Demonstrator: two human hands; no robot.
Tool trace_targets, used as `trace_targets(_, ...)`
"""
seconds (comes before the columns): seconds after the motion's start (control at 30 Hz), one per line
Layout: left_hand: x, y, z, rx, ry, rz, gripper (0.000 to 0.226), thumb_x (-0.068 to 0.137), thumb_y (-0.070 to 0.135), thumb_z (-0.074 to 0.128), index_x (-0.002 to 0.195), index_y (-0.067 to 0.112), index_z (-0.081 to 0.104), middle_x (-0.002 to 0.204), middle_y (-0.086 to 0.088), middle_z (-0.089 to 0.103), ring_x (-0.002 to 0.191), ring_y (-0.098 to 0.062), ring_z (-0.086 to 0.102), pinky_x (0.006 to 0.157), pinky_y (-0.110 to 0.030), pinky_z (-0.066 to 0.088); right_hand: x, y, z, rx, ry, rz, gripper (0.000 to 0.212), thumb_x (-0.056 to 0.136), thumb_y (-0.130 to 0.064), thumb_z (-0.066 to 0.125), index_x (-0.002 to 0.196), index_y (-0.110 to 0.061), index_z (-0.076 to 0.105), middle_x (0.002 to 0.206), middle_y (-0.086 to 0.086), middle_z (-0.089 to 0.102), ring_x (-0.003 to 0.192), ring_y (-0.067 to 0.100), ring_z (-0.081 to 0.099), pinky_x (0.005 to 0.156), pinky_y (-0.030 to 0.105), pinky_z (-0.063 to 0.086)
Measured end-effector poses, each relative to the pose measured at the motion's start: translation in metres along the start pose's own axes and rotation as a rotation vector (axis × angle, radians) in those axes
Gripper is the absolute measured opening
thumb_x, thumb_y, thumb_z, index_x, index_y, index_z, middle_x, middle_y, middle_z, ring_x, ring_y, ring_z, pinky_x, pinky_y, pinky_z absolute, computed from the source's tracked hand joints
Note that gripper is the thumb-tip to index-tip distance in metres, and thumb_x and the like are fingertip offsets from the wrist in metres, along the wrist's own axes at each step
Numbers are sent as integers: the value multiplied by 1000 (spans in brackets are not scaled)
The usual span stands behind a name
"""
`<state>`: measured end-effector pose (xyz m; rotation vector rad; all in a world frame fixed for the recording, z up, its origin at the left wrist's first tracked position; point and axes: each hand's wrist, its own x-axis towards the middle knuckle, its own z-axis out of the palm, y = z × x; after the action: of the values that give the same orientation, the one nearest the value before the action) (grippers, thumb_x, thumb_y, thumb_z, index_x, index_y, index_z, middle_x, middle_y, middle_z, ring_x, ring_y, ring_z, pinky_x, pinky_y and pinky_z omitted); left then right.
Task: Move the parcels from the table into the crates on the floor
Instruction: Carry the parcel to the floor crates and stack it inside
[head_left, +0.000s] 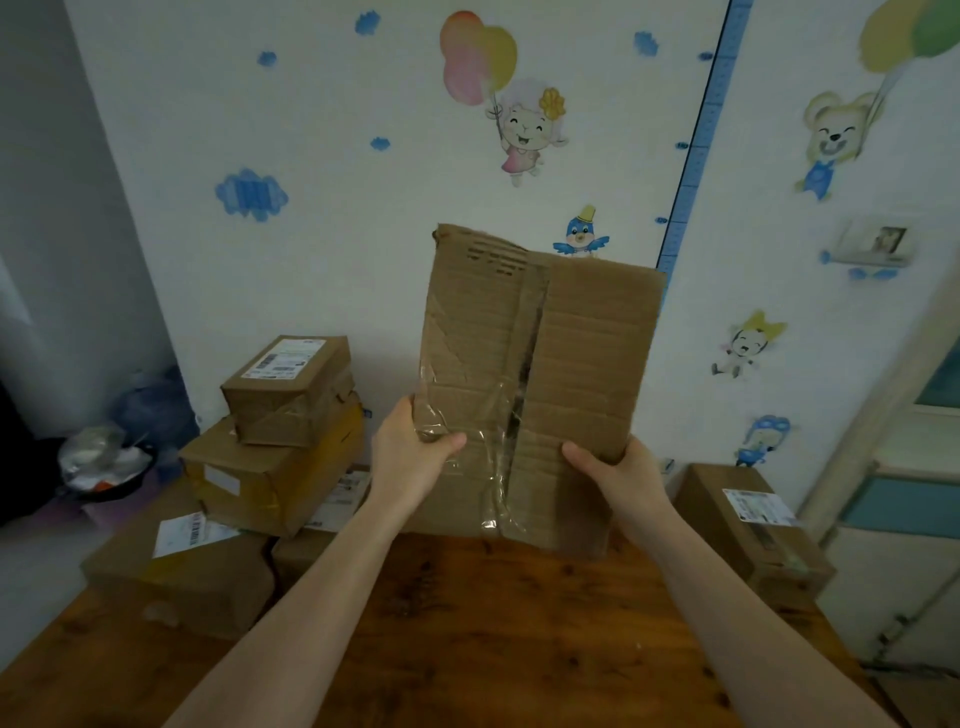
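Both hands hold a flat cardboard parcel upright above the wooden table.

The left hand (415, 449) and right hand (615, 475) clamp the taped, creased cardboard parcel (540, 374) by its lower side edges, thumbs on its near face. Its bottom edge sits at or just over the wooden table (493, 639). Stacked labelled boxes (275, 441) stand at left; another labelled box (753, 525) rests at right.
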<state>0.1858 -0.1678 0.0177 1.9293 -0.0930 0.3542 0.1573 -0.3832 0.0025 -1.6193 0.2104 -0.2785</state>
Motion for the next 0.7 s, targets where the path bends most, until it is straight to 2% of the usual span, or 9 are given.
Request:
trace_targets(0.1,0,1,-2,35,-9,9,45,78,26,76,115,16,53,99,10,57,94,-7,53,81,-24,42,-1,0,0,-18,3,-26,61,76,-26,76,127,-11,47,117,1,59,107,20,56,96,41,46)
trace_targets(0.17,3,2,-5,-52,-32,-44,42,80,37,73,111,21,49,96,14,55,90,-6,53,76,-23,43,-1,-4,0,-13,-12,-32,69,70,-33,78,128,-12,46,119,2,59,110,21,56,97,44,46)
trace_targets(0.27,4,6,-4,-125,21,-46,38,82,41,69,108,20,50,93,13,56,84,-4,54,70,-21,43,-3,-9,2,3,-6,-51,77,62,-44,77,126,-13,48,114,-1,60,105,18,57,92,38,48)
trace_targets(0.4,-1,5,1,-25,124,50,39,87,34,66,116,8,59,102,2,62,93,-9,55,79,-22,41,-3,-8,5,-40,51,-78,52,78,-29,75,121,-10,53,103,-5,59,96,14,55,83,29,44)
trace_targets(0.47,1,4,-1,-41,111,35,42,85,34,67,118,8,58,104,2,62,97,-12,57,79,-22,42,-3,-7,4,-32,48,-54,53,76,-31,75,120,-12,52,105,-4,59,99,16,55,87,32,46)
trace_targets(0.57,5,4,-5,-65,6,-10,47,82,37,70,119,14,54,104,6,60,98,-12,57,78,-23,43,-5,-8,1,-1,-9,-32,71,65,-39,79,125,-16,47,114,-2,59,107,19,56,95,41,47)
trace_targets(0.6,6,4,-5,-40,-12,3,45,83,37,70,118,14,56,104,5,62,98,-12,58,79,-23,44,-6,-8,1,5,-21,-30,71,65,-38,79,125,-16,47,114,-2,59,106,18,56,95,42,47)
trace_targets(0.7,2,5,-4,42,61,84,26,86,29,67,103,10,66,94,1,67,93,-16,62,77,-22,45,-8,-4,3,17,-10,-65,49,75,-24,76,116,-17,50,104,-6,60,92,11,56,85,32,47)
